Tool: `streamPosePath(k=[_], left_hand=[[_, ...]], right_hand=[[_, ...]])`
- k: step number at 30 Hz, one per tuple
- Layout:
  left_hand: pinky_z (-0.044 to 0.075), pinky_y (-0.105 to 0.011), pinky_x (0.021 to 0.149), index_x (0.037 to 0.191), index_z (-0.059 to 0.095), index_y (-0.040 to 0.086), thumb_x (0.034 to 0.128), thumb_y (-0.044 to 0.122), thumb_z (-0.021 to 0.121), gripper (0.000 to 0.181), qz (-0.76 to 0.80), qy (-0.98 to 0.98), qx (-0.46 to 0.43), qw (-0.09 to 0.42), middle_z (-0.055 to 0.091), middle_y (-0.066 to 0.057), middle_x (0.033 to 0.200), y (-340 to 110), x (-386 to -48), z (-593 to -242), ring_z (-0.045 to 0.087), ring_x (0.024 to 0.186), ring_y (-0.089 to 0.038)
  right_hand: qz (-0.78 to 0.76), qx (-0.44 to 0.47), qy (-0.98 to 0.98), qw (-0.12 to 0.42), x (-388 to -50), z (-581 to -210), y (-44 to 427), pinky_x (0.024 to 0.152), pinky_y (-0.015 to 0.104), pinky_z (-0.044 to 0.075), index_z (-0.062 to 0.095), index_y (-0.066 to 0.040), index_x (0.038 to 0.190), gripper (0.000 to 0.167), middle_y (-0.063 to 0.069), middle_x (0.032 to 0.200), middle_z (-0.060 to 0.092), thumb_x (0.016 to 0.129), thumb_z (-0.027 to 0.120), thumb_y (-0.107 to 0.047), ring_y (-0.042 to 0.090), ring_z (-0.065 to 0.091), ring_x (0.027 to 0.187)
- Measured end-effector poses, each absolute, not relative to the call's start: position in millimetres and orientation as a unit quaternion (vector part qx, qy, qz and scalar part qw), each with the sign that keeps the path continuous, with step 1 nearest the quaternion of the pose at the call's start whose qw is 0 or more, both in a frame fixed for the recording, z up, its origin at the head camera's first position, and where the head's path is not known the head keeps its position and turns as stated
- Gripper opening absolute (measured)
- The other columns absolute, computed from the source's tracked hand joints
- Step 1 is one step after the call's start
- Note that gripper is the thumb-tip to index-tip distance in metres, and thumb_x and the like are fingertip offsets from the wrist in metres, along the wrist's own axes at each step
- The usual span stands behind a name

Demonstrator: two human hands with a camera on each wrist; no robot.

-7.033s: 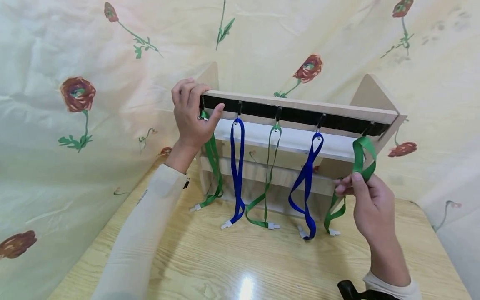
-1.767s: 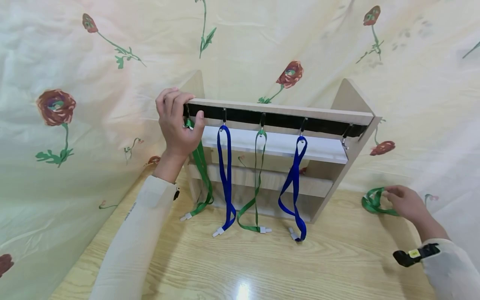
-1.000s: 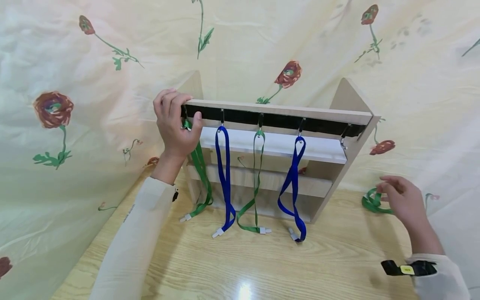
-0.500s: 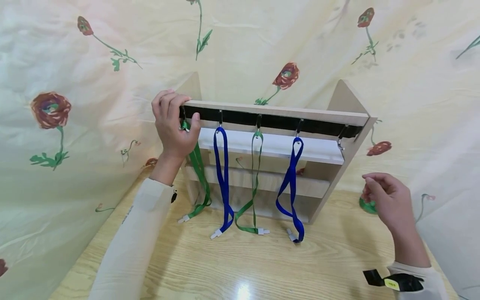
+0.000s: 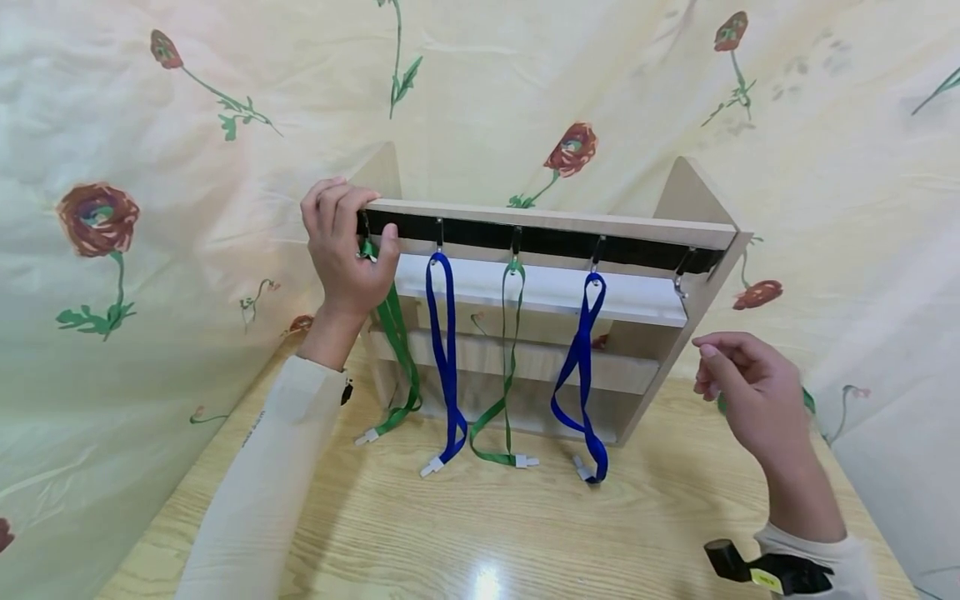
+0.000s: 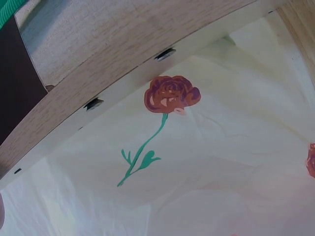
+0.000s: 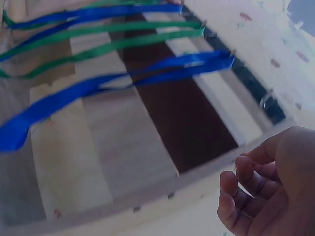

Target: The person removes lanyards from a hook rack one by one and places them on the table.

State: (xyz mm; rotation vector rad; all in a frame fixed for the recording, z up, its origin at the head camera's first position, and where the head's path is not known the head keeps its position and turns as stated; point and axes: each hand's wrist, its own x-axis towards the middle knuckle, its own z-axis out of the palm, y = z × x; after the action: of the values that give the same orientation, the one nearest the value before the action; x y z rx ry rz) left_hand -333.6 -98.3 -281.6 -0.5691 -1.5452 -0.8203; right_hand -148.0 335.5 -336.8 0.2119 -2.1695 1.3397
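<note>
My left hand [image 5: 347, 246] grips the upper left corner of the wooden shelf unit [image 5: 555, 218], thumb in front of its black strip. From the strip's hooks hang a green lanyard [image 5: 401, 350] beside that hand, a blue one [image 5: 447, 358], a thinner green one [image 5: 506, 383] and another blue one [image 5: 579, 358]. The rightmost hook [image 5: 680, 283] holds nothing. My right hand [image 5: 753, 400] is in the air right of the shelf, fingers loosely bent and holding nothing. Behind it, a green lanyard [image 5: 807, 400] on the table is mostly hidden.
The wooden table [image 5: 420, 533] extends in front of the shelf. A flowered cloth [image 5: 247, 167] covers the wall behind and at both sides. White buckles at the lanyards' lower ends lie at or near the tabletop.
The green lanyard from the rightmost hook has come off and lies on the table at the right. My right hand has let go of it and moved back left toward the shelf.
</note>
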Motion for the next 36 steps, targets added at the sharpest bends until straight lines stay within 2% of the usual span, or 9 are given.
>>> streamPosePath(k=[4, 7, 13, 19, 26, 32, 36], left_hand=[[0.038, -0.048, 0.119, 0.113, 0.067, 0.002, 0.0898, 0.037, 0.052, 0.044, -0.354, -0.67, -0.247, 0.604, 0.065, -0.019, 0.112, -98.5, -332.4, -281.0, 0.051, 0.13, -0.039], [0.037, -0.048, 0.12, 0.113, 0.067, 0.002, 0.0898, 0.037, 0.052, 0.044, -0.354, -0.672, -0.247, 0.602, 0.064, -0.019, 0.112, -98.4, -332.3, -281.2, 0.051, 0.13, -0.039], [0.037, -0.048, 0.12, 0.112, 0.067, 0.002, 0.09, 0.036, 0.053, 0.043, -0.354, -0.673, -0.246, 0.601, 0.065, -0.019, 0.111, -98.0, -333.7, -283.2, 0.052, 0.13, -0.038], [0.037, -0.048, 0.12, 0.112, 0.067, 0.003, 0.09, 0.036, 0.052, 0.043, -0.356, -0.668, -0.244, 0.606, 0.064, -0.019, 0.112, -98.1, -333.8, -282.6, 0.051, 0.13, -0.037], [0.036, -0.048, 0.12, 0.111, 0.067, 0.002, 0.0896, 0.036, 0.053, 0.042, -0.362, -0.663, -0.25, 0.605, 0.065, -0.02, 0.111, -94.9, -334.2, -281.9, 0.052, 0.129, -0.039], [0.037, -0.048, 0.12, 0.111, 0.067, 0.002, 0.0896, 0.036, 0.053, 0.043, -0.362, -0.666, -0.243, 0.605, 0.065, -0.019, 0.111, -95.5, -333.6, -283.2, 0.051, 0.129, -0.038], [0.037, -0.048, 0.119, 0.11, 0.067, 0.002, 0.0894, 0.036, 0.053, 0.043, -0.361, -0.661, -0.245, 0.611, 0.065, -0.019, 0.11, -96.7, -334.5, -280.8, 0.052, 0.128, -0.038]], right_hand=[[0.494, 0.096, -0.816, 0.284, -144.8, -333.5, 319.8, 0.054, 0.018, 0.05, 0.071, 0.001, 0.107, 0.016, -0.006, 0.068, 0.064, 0.103, 0.055, 0.003, 0.008, 0.057, 0.057], [0.479, 0.109, -0.828, 0.271, -141.8, -331.5, 308.2, 0.054, 0.021, 0.05, 0.07, 0.003, 0.109, 0.016, -0.005, 0.07, 0.063, 0.104, 0.055, 0.001, 0.01, 0.058, 0.057], [0.455, 0.137, -0.851, 0.223, -140.7, -325.8, 288.8, 0.056, 0.023, 0.051, 0.071, -0.001, 0.117, 0.021, -0.003, 0.073, 0.063, 0.107, 0.053, -0.006, 0.013, 0.059, 0.059], [0.459, 0.143, -0.861, 0.167, -144.7, -319.4, 272.9, 0.055, 0.028, 0.052, 0.066, -0.001, 0.134, 0.032, -0.003, 0.077, 0.067, 0.109, 0.052, -0.015, 0.02, 0.058, 0.057], [0.513, 0.128, -0.843, 0.098, -154.7, -325.4, 254.5, 0.048, 0.029, 0.05, 0.052, 0.0, 0.15, 0.044, 0.011, 0.076, 0.07, 0.111, 0.05, -0.021, 0.021, 0.06, 0.054], [0.556, 0.115, -0.822, 0.045, -164.4, -336.2, 243.9, 0.043, 0.031, 0.046, 0.036, 0.002, 0.16, 0.058, 0.003, 0.072, 0.073, 0.111, 0.049, -0.026, 0.026, 0.065, 0.052], [0.564, 0.122, -0.816, 0.035, -169.5, -340.8, 241.0, 0.041, 0.03, 0.045, 0.042, 0.006, 0.154, 0.052, 0.0, 0.074, 0.075, 0.112, 0.048, -0.025, 0.023, 0.065, 0.05]])
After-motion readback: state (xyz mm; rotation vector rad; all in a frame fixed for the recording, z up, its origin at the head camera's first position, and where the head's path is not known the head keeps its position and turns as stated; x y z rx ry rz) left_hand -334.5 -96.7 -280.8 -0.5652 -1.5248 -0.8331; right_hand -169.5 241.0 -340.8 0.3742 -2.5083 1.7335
